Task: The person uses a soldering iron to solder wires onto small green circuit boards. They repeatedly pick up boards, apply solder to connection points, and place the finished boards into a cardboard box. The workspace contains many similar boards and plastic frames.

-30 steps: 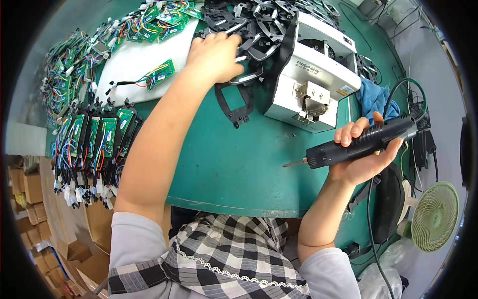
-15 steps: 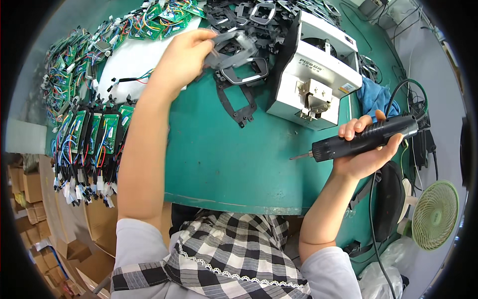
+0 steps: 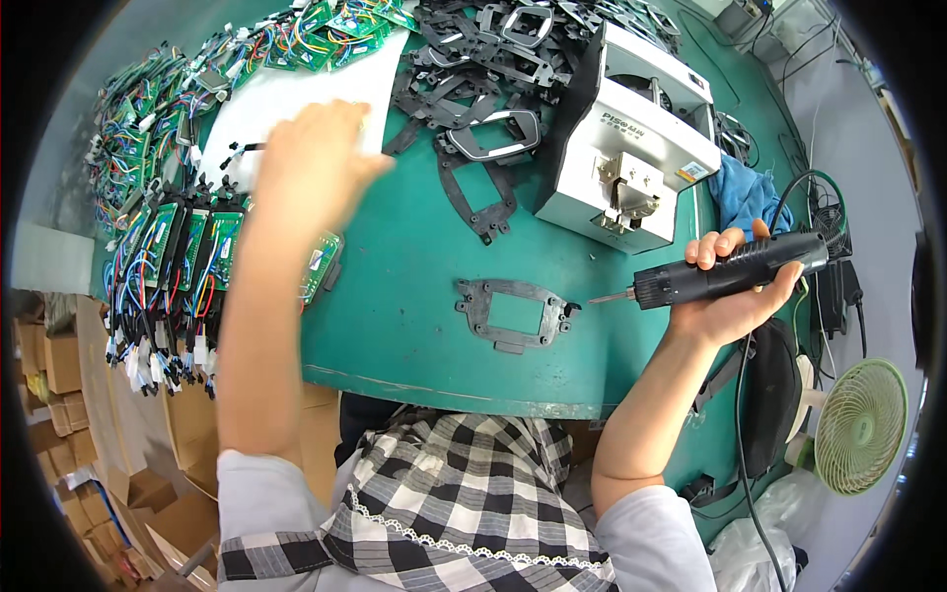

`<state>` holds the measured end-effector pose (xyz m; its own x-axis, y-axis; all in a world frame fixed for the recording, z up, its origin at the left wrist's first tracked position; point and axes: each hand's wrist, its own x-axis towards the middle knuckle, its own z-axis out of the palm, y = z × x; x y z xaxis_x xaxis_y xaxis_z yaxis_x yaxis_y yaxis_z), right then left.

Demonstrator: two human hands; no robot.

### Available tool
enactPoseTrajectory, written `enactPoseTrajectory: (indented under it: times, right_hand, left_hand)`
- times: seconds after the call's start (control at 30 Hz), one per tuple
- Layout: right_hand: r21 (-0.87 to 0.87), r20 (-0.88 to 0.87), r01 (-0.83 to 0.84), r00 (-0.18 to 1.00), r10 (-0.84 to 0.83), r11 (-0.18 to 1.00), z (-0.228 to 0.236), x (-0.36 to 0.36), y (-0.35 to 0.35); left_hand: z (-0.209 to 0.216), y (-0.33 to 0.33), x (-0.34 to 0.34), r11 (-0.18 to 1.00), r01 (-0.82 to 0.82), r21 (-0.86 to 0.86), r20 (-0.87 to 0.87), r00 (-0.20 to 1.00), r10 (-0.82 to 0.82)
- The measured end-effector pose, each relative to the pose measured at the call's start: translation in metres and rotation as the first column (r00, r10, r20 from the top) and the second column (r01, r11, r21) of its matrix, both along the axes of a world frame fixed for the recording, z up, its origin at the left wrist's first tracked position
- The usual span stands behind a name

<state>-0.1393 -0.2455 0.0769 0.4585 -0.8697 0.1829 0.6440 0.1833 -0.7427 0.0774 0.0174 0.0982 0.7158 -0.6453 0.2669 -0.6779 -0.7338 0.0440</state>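
My right hand (image 3: 725,314) is wrapped round a black electric screwdriver (image 3: 695,280), its bit pointing left. Close to the bit's tip, a black plastic frame (image 3: 480,314) with a rectangular opening lies flat on the green table. Over the white sheet (image 3: 261,99) at the back left, my left hand (image 3: 321,163) is smeared by motion; whether it holds anything does not show. Near it is the black end of a wire lead (image 3: 240,150). Left of my left forearm stand several green circuit boards (image 3: 192,247) on black holders with coloured wires.
A white screw feeder (image 3: 646,128) stands at the back right, a blue cloth (image 3: 747,192) behind it. Black frames (image 3: 483,79) are heaped at the back middle. Wired circuit boards (image 3: 143,128) line the far left. A green fan (image 3: 860,424) sits at the right.
My left hand has put a black frame on the table in front of me and moved left over the white sheet. The screwdriver has shifted slightly right and up.
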Motion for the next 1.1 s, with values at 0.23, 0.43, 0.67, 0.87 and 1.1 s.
enactPoseTrajectory:
  times: [0.23, 0.43, 0.67, 0.87, 1.1]
  right_hand:
    - [-0.005, 0.046, -0.062, 0.997, 0.062, 0.998, -0.001, 0.002, 0.001]
    - [-0.026, 0.023, -0.017, 1.0, 0.017, 1.0, -0.001, 0.001, 0.002]
    - [-0.404, 0.068, 0.225, 0.974, -0.217, 0.887, 0.042, 0.018, 0.005]
    - [-0.725, 0.073, 0.223, 0.966, -0.249, 0.652, 0.068, 0.05, 0.017]
    - [-0.733, 0.069, 0.144, 0.988, -0.138, 0.664, 0.057, 0.066, 0.021]
  left_hand:
    - [-0.023, 0.047, 0.083, 0.996, -0.043, 0.077, -0.339, 0.939, 0.066]
    - [0.02, 0.005, 0.023, 0.884, 0.135, -0.448, -0.092, 0.976, -0.195]
    - [0.0, -0.017, -0.061, 0.757, 0.529, -0.384, -0.004, 0.819, -0.574]
    - [-0.027, -0.018, -0.076, 0.766, 0.497, -0.408, -0.102, 0.809, -0.579]
    - [-0.046, -0.008, -0.08, 0.752, 0.478, -0.454, -0.112, 0.807, -0.58]
